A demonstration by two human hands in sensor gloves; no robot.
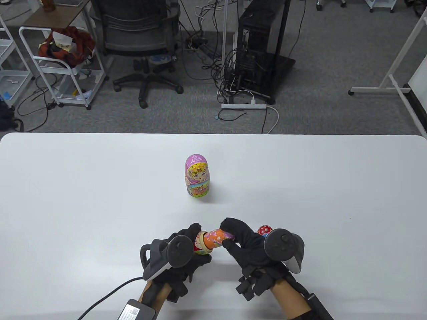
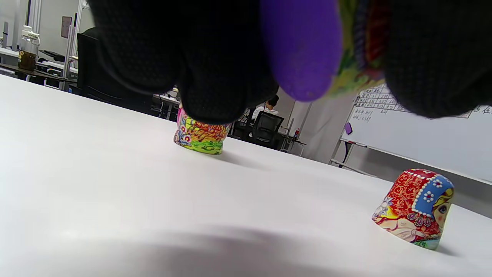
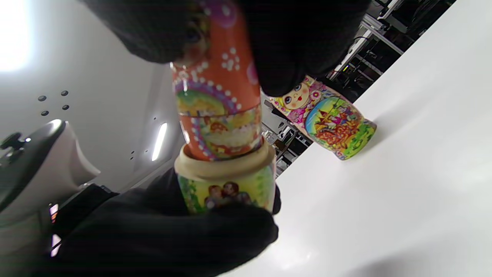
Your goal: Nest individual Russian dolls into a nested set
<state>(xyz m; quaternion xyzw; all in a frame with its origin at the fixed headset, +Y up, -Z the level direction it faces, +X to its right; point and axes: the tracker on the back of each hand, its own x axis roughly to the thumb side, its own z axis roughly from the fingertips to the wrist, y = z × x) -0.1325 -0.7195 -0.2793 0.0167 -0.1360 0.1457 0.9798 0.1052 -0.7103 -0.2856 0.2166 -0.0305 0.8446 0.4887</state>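
My left hand [image 1: 181, 248] grips the open bottom half of a doll [image 1: 200, 246], seen in the right wrist view [image 3: 226, 184] with a pale wooden rim and green painted side. My right hand [image 1: 245, 241] holds a closed orange doll [image 1: 217, 239] by its head; its base sits partly inside that bottom half [image 3: 217, 115]. A red doll top half [image 1: 265, 230] stands on the table behind my right hand, rim down [image 2: 417, 207]. A larger pink closed doll [image 1: 197, 175] stands upright mid-table [image 3: 326, 123].
The white table [image 1: 100, 200] stretches wide on both sides of my hands. Beyond its far edge are an office chair [image 1: 140, 40], a computer tower [image 1: 260, 43] with cables, and a wire cart [image 1: 63, 63].
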